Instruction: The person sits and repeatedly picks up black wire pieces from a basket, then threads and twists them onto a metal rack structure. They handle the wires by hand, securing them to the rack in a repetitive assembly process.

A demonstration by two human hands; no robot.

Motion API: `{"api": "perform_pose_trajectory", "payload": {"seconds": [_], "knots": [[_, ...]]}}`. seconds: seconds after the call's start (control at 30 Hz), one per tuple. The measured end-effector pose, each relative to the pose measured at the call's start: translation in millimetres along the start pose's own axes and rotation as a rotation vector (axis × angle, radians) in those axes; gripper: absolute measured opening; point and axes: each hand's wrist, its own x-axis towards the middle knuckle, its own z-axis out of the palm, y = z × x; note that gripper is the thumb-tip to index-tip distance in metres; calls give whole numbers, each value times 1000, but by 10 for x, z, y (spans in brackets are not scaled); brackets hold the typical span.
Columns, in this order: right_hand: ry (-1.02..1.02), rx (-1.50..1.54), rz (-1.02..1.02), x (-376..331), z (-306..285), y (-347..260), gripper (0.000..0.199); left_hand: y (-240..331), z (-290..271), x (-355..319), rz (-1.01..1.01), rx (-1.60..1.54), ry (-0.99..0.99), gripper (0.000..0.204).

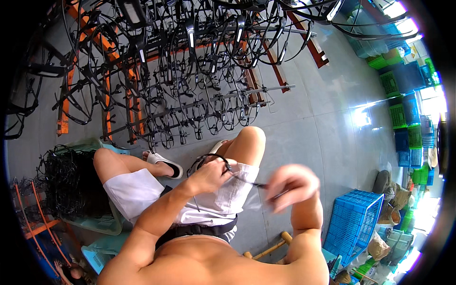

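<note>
My left hand (212, 175) is closed around a thin black cable (246, 181) above my lap. Part of the cable loops out past the far side of this hand, and a loose end hangs below it. From there the cable runs to the right, stretched between my hands. My right hand (293, 186), smeared by motion, has its fingers curled over the cable's other end. What lies inside its fingers is hidden.
Ahead, an orange rack (63, 121) carries rows of black looped parts (191, 35). At my left, a pale green tub (111, 223) holds tangled black cables (64, 175). A blue crate (354, 223) and a wooden stool (268, 250) are to the right; a person (73, 271) is at lower left.
</note>
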Motion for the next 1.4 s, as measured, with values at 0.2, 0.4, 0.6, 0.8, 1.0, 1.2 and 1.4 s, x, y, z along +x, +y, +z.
{"api": "perform_pose_trajectory", "payload": {"seconds": [0.2, 0.4, 0.6, 0.8, 1.0, 1.2, 1.4], "knots": [[889, 138, -441, -259, -863, -109, 12, 213, 262, 323, 269, -485, 439, 63], [826, 13, -137, 605, -1619, 234, 26, 71, 337, 1345, 6, -72, 965, 60], [892, -51, 99, 864, -2104, 448, 17, 42, 296, 1642, -132, -193, 985, 35], [906, -71, -39, 854, -2224, 671, 17, -50, 354, 1624, -233, -203, 885, 29], [874, -88, -60, 853, -2256, 678, 17, -26, 320, 1625, -212, -152, 861, 29], [843, -143, -125, 798, -2233, 744, 13, -41, 316, 1603, -136, -107, 848, 29], [794, -357, -122, 770, -2179, 746, 11, -17, 284, 1619, -114, -95, 839, 30]]}}
